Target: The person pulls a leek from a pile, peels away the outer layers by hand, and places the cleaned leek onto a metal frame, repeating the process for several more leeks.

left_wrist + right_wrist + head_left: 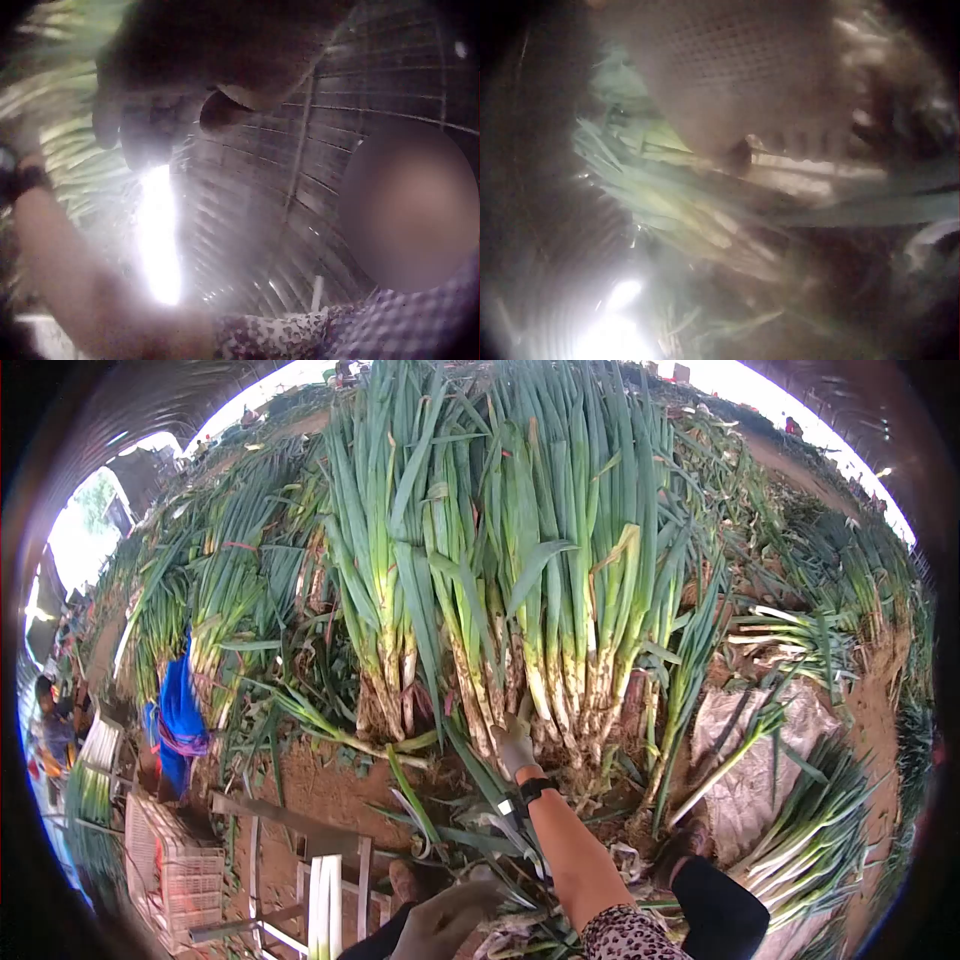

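Observation:
My gloved right hand [515, 747] reaches down to the root end of a tall bunch of green onions [475, 670]. In the right wrist view its fingers [802, 139] curl round a pale, soil-stained stalk [795, 174]. Beside that hand, more upright green onions [575, 620] stand close together, their roots muddy. My gloved left hand [450, 920] is low at the front, blurred in the head view, near my knees. In the left wrist view, the fingers [142, 135] hang loosely with nothing held.
At the lower left are a metal frame stool [270, 815] and a pale plastic crate [175, 870]. A blue cloth [182, 710] is tied round another bunch. Trimmed green onions [810, 840] lie by a whitish sack [765, 760] on the right. Loose leaves litter the soil.

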A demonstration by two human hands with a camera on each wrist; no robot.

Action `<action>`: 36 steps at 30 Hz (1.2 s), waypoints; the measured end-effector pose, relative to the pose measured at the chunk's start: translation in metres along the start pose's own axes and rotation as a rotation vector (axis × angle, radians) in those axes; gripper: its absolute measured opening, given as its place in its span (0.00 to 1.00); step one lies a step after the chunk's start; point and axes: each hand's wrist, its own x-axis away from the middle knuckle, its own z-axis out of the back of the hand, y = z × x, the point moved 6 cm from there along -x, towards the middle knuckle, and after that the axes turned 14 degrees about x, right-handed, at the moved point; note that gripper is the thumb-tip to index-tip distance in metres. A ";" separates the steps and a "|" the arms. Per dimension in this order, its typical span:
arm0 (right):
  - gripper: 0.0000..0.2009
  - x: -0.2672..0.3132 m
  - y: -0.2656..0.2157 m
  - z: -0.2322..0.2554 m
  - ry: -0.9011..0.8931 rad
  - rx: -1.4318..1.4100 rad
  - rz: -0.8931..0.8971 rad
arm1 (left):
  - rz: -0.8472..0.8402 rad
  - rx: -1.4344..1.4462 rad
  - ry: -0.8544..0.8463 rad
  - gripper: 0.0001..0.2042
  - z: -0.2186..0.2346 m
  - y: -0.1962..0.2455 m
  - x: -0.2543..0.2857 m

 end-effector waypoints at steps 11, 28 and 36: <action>0.18 -0.006 -0.047 0.013 -0.045 -0.604 0.470 | 0.111 -0.012 0.068 0.17 0.008 -0.016 -0.041; 0.19 0.124 -0.076 0.116 -0.018 -1.206 -0.119 | -0.120 -0.198 -0.011 0.14 0.002 -0.017 -0.019; 0.14 0.203 0.001 0.073 0.114 -0.806 -0.288 | -0.267 -0.251 0.070 0.15 0.020 -0.014 -0.036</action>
